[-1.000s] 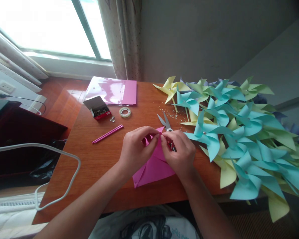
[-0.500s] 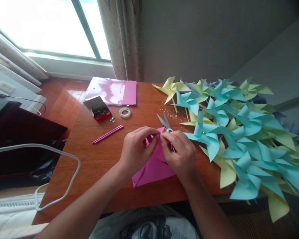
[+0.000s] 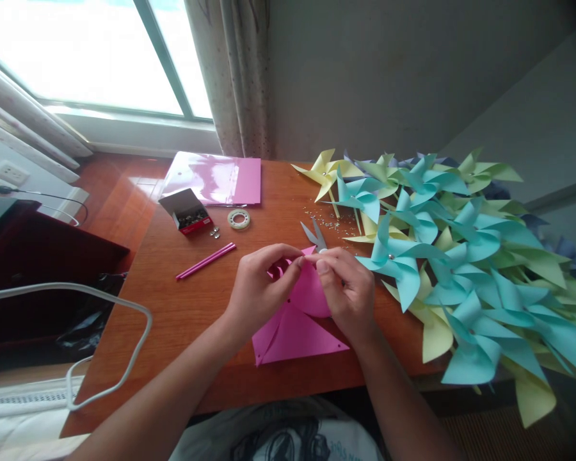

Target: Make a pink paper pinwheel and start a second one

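A sheet of pink paper [image 3: 297,336], slit from its corners and with small holes near some of them, lies at the table's front edge. One flap of it curls upward between my hands. The fingertips of my left hand [image 3: 264,282] pinch at the top of this flap. My right hand [image 3: 348,288] meets them there, its thumb and forefinger closed on the paper. Whether anything small sits between the fingertips is hidden. Just beyond my right hand lie scissors [image 3: 317,238] with parted blades, their handles covered by the hand.
Many paper pinwheels [image 3: 403,256] crowd the table's right side. Farther left are two pink sticks [image 3: 205,261], a tape roll [image 3: 239,219], a small box [image 3: 188,214] of metal fasteners and a plastic sleeve [image 3: 201,179] with pink paper. A white cable [image 3: 146,326] loops over the left edge.
My right hand has shifted its grip, its thumb now turned more toward me. The pink flap is curled over more, and the paper's near right corner has come into view.
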Available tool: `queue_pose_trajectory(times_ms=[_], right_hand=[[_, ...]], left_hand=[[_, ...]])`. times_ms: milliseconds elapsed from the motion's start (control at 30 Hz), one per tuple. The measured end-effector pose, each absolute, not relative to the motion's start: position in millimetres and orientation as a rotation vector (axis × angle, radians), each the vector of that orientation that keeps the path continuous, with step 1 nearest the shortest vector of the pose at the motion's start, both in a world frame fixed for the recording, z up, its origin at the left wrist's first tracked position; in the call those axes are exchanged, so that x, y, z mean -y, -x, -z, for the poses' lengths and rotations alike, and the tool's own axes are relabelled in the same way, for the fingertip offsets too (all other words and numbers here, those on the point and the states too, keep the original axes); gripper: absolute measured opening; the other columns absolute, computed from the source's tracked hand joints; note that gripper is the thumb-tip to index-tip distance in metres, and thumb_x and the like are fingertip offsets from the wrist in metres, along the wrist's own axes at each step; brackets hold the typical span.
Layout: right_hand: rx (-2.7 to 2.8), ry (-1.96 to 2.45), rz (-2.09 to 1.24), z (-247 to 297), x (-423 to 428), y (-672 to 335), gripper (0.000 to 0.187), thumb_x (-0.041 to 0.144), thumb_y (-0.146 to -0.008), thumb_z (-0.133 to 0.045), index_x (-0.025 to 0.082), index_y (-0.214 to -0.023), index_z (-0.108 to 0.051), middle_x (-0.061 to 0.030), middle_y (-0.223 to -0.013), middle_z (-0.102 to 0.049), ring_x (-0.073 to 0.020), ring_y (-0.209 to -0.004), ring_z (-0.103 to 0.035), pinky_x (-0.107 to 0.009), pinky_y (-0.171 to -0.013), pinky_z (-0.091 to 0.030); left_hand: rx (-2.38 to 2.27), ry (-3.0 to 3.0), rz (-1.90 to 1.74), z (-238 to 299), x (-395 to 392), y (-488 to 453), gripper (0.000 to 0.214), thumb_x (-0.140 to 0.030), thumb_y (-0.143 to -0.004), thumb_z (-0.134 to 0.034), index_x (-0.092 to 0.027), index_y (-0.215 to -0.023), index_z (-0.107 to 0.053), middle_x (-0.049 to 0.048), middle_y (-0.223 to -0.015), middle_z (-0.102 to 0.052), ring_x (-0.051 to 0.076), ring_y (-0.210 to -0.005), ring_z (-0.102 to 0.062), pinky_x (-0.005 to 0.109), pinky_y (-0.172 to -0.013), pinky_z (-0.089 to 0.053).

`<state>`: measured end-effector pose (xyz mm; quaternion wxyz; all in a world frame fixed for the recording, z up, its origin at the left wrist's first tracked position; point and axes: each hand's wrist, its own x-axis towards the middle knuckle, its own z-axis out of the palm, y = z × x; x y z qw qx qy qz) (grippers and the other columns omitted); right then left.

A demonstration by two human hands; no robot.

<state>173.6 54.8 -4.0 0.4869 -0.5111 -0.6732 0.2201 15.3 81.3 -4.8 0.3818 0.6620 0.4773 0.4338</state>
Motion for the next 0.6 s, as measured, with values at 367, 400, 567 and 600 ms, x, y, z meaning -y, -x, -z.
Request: queue_pose_trajectory(times_ms=[367, 400, 567, 600], right_hand=[[1.510, 1.225, -0.729, 3.7, -59.0, -178.4, 0.024, 0.026, -0.098, -0.054, 0.021, -0.086, -0.074, -0.0041, -0.085, -0.071, -0.0201, -0.083, -0.067, -0.033, -0.075, -0.052], [1.490, 1.233, -0.750, 3.7, -59.5, -179.1, 0.023, 0.027, -0.097, -0.055, 0.021, -0.086, -0.073, -0.0038, -0.085, -0.071, -0.0197, -0.082, -0.067, -0.032, -0.073, -0.052], [1.448, 1.248, -0.842, 6.8, -62.4, -182.1, 0.010, 0.024, -0.091, -0.064, 0.022, -0.090, -0.073, -0.0027, -0.089, -0.073, -0.0190, -0.084, -0.068, -0.030, -0.073, -0.053], [1.444, 1.242, -0.864, 7.7, -62.8, -182.6, 0.008, 0.024, -0.090, -0.065, 0.022, -0.090, -0.073, -0.0025, -0.089, -0.073, -0.0189, -0.084, -0.068, -0.030, -0.073, -0.053]], left_hand=[[-1.142, -1.561, -1.055, 8.4, -81.9, -14.2, 0.011, -0.026, -0.088, -0.065, -0.017, -0.087, -0.072, 0.0025, -0.072, -0.068, 0.013, -0.063, -0.057, 0.024, -0.057, -0.044], [-1.135, -1.556, -1.051, 8.5, -81.8, -14.3, 0.012, -0.026, -0.088, -0.066, -0.017, -0.087, -0.071, 0.0025, -0.072, -0.068, 0.013, -0.063, -0.057, 0.024, -0.057, -0.044], [-1.112, -1.570, -1.033, 8.0, -80.5, -14.3, 0.012, -0.027, -0.088, -0.066, -0.016, -0.085, -0.071, 0.0019, -0.069, -0.065, 0.013, -0.062, -0.055, 0.023, -0.056, -0.043], [-1.108, -1.573, -1.027, 7.8, -80.3, -14.2, 0.012, -0.027, -0.088, -0.067, -0.016, -0.085, -0.072, 0.0018, -0.068, -0.065, 0.012, -0.061, -0.055, 0.023, -0.055, -0.042]])
